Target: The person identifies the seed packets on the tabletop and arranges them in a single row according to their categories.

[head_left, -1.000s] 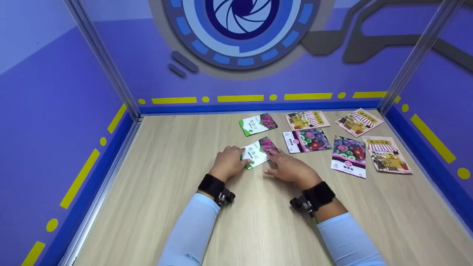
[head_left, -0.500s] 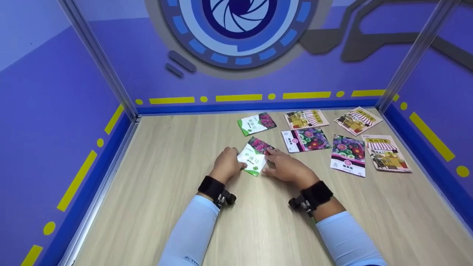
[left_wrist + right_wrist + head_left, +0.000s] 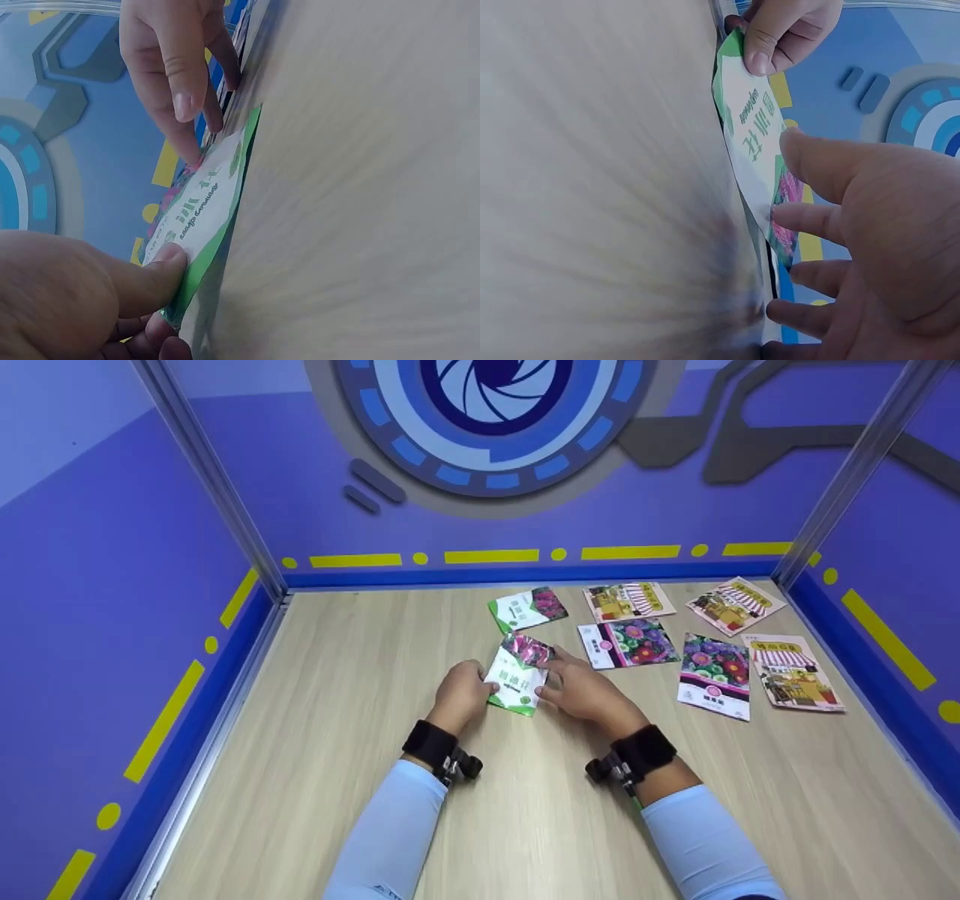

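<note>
The wooden table (image 3: 315,750) carries the work, enclosed by purple walls with yellow markings. On its far right part lie six printed packets, flat and apart from one another: a second green-and-white packet (image 3: 527,609), two flower-print packets (image 3: 628,642) (image 3: 714,676), and three shop-print packets (image 3: 628,600) (image 3: 735,605) (image 3: 795,672). Near the table centre, the green-and-white seed packet (image 3: 517,679) is held between both hands, lifted at its near edge and tilted, with its flower picture at the far end. The left hand (image 3: 459,696) pinches the packet's near left corner, thumb (image 3: 154,281) pressed on the printed face and fingers curled beneath. The right hand (image 3: 581,690) is spread with fingers relaxed and nearly straight; one fingertip (image 3: 780,217) touches the far flower end of the packet, without closing round it. Judged from this posture, the step in hand is picking up and turning the packet, about midway. The next move likely calls for a firm right-hand grip on the far edge and a level carry, keeping the thin packet from sliding out of the left-hand pinch.
</note>
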Demonstrator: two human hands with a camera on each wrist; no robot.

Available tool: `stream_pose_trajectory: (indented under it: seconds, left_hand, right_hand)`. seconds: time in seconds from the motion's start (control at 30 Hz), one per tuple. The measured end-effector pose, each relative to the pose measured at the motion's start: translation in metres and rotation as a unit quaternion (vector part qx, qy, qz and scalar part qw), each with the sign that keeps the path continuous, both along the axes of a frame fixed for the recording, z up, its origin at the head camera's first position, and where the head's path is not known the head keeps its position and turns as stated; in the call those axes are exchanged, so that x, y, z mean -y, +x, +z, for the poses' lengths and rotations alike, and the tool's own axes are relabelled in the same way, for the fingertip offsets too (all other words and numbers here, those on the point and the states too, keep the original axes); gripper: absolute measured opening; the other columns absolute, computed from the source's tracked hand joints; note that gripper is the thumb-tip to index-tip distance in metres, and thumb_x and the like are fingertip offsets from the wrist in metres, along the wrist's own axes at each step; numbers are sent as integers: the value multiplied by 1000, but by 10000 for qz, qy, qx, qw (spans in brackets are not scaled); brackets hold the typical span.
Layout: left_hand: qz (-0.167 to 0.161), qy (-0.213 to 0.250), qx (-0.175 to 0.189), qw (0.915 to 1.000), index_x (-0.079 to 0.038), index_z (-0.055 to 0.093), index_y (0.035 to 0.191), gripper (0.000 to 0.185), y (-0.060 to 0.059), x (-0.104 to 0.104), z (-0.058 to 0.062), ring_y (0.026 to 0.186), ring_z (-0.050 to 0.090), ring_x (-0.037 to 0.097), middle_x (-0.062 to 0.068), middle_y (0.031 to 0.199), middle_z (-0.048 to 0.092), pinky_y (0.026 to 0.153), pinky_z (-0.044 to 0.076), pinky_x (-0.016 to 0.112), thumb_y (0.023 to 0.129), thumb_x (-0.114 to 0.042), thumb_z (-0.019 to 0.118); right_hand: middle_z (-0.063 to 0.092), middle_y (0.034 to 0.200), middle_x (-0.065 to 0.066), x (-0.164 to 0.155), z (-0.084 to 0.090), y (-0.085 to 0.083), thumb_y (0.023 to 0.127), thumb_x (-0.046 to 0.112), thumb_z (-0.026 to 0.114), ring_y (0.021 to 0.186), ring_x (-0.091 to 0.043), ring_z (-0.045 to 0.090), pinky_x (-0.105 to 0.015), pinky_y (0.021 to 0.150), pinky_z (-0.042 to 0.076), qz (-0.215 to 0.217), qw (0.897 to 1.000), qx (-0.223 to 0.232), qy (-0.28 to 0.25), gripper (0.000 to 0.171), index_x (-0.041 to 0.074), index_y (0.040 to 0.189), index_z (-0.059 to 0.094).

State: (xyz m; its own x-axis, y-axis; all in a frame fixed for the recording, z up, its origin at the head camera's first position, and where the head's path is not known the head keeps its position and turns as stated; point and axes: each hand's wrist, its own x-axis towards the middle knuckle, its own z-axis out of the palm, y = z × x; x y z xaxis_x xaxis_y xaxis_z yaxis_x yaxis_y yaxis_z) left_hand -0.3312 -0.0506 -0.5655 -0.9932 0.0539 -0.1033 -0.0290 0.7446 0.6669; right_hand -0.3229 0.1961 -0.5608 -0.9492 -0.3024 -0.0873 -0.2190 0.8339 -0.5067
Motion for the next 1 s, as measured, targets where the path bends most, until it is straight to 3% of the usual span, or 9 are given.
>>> stream_pose_trajectory:
  seconds: [0.2,0.3,0.4,0.47,0.63,0.73,0.8,0.9,1.0]
  left_hand:
    - [107,145,-239,9996,-15,49,77,45,1,2,0,76,48,20,0,79,46,69,39,33,103,-21,85]
    - [169,293,-360,9988,-14,54,78,41,2,2,1,77,51,20,0,79,51,69,41,34,103,-21,85]
    - [129,433,-435,9980,-13,58,81,36,2,1,3,78,52,19,0,81,54,70,43,34,105,-21,83]
    - [75,600,-476,9970,-13,60,83,33,3,0,5,78,53,19,0,82,55,71,44,33,107,-21,81]
    - [-51,986,-594,9933,-11,63,86,29,5,-1,15,80,54,17,0,86,58,73,45,31,110,-21,76]
    - [-79,1130,-577,9919,-10,65,88,28,8,-1,23,81,55,17,1,89,60,73,45,31,112,-22,75]
    - [-88,1241,-540,9908,-10,65,89,28,10,-2,30,81,55,17,2,89,60,72,46,31,113,-23,74]
    - [-136,1396,-566,9885,-11,64,88,29,13,0,40,81,55,17,2,90,59,72,46,32,113,-23,73]
    - [-251,1498,-644,9863,-11,64,87,29,16,3,50,81,55,18,2,89,60,73,47,32,112,-22,74]
  right_hand:
    - [47,176,-27,5,0,-8,110,39,75,163,-49,47,-64,135,38,-695,9956,22,-624,103,4,182,10]
    - [64,161,-27,9,1,-14,110,33,74,153,-48,60,-61,133,43,-816,9888,40,-1251,106,-4,179,2]
    - [74,146,-29,12,3,-19,111,24,73,138,-43,73,-54,124,54,-868,9789,104,-1850,97,-9,177,10]
    - [76,137,-28,13,4,-21,110,18,72,120,-37,79,-47,108,64,-1004,9694,191,-2233,90,-9,177,18]
    - [74,109,-12,12,9,-20,108,5,72,86,-16,69,-26,73,63,-1344,9420,214,-3068,55,-10,158,55]
    - [74,97,-5,9,16,-17,110,7,72,79,-12,67,-24,70,63,-1321,9362,103,-3255,27,-8,133,71]
    - [75,94,-4,8,22,-14,111,11,72,75,-14,69,-30,71,67,-1268,9334,85,-3355,17,-5,119,73]
    - [78,95,-6,6,33,-10,112,16,72,73,-15,69,-36,73,68,-1194,9326,-27,-3405,17,-1,112,75]
    - [77,93,-6,4,41,-7,112,17,72,72,-14,68,-32,69,66,-1100,9286,-118,-3542,20,-2,109,75]
